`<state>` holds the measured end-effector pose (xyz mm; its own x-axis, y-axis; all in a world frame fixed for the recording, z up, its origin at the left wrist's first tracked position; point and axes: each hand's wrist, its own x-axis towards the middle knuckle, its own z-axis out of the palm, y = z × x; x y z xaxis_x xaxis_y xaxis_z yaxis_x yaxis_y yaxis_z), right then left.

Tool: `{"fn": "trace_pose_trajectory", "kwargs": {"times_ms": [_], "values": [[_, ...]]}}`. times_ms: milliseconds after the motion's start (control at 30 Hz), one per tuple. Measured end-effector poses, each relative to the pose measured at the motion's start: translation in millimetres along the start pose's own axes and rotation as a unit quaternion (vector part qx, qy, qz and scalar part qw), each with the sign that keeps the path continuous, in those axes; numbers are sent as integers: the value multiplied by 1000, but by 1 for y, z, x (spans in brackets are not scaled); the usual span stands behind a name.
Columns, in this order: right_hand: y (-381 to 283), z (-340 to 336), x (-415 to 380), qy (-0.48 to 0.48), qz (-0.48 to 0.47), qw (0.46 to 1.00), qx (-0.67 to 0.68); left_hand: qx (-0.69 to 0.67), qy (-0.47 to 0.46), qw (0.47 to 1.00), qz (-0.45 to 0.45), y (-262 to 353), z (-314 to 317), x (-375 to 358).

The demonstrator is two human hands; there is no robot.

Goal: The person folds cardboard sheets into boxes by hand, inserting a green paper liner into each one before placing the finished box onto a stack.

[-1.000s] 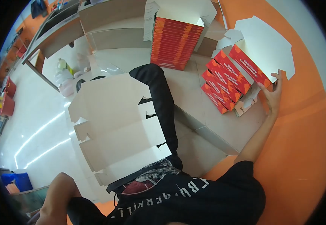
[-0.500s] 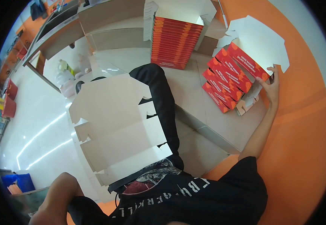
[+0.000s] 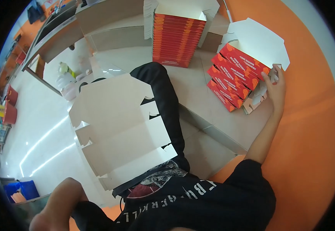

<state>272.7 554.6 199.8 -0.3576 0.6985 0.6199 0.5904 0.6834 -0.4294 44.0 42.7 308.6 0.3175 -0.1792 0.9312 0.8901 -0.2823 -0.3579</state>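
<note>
My right hand [image 3: 277, 87] grips the near right corner of the top red box [image 3: 248, 59], thumb on the printed front and fingers at the side. That box has its white-lined lid standing up and rests on a slightly uneven stack of red boxes [image 3: 226, 85]. An unfolded cardboard blank [image 3: 121, 127], plain side up with cut slots along its edges, lies across my lap. My left arm bends at the lower left, and its hand is outside the picture.
A tall, neat stack of red boxes [image 3: 177, 42], the top one open, stands on the tiled ledge [image 3: 196, 82]. An orange wall [image 3: 306, 127] rises close on the right. Bottles [image 3: 67, 71] stand on the floor at left, with a blue bin [image 3: 28, 189] lower down.
The top red box has shifted slightly left, and my right hand has moved a little with it. The view has tilted slightly. The blank on my lap stays put.
</note>
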Motion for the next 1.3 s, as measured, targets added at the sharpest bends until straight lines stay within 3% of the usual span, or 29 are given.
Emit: {"fn": "trace_pose_trajectory", "kwargs": {"times_ms": [67,133,200,267,300,400,467,533,667,733,800,867,900,1000,1100,1200,1233,1300], "values": [[-35,11,-35,-2,64,995,79,91,61,994,4,-6,-12,-15],[-56,49,-85,-61,-6,967,246,256,-10,956,-141,-5,-59,-62],[-81,92,-137,-162,-3,949,271,398,-142,847,-322,6,-90,-120],[-121,122,-181,-275,96,903,317,340,-304,714,-531,19,-64,-156],[-131,140,-206,-311,84,884,338,299,-302,683,-594,28,-58,-181],[-151,170,-257,-377,57,861,336,265,-233,510,-785,79,-73,-232],[-160,171,-260,-345,76,866,354,176,-185,462,-849,97,-79,-231],[-158,175,-260,-340,81,854,386,174,-136,477,-851,103,-75,-229],[-167,162,-244,-292,72,887,351,185,-93,485,-850,87,-73,-232],[-153,174,-247,-252,18,897,363,176,-45,498,-848,85,-72,-243],[-154,162,-240,-262,74,893,358,160,2,481,-862,86,-68,-247],[-155,148,-234,-287,113,834,458,151,21,479,-864,94,-74,-268],[-156,139,-230,-296,114,814,487,175,-15,504,-845,95,-71,-267],[-161,119,-221,-310,123,748,574,304,41,590,-747,92,-44,-256],[-162,118,-216,-323,138,669,656,379,-165,644,-644,91,-58,-237],[-165,122,-214,-346,170,604,698,218,-144,614,-744,90,-57,-208],[-170,121,-214,-347,180,590,706,189,-84,619,-758,88,-44,-195],[-181,118,-216,-351,204,562,720,228,-95,626,-740,85,-36,-189]]}}
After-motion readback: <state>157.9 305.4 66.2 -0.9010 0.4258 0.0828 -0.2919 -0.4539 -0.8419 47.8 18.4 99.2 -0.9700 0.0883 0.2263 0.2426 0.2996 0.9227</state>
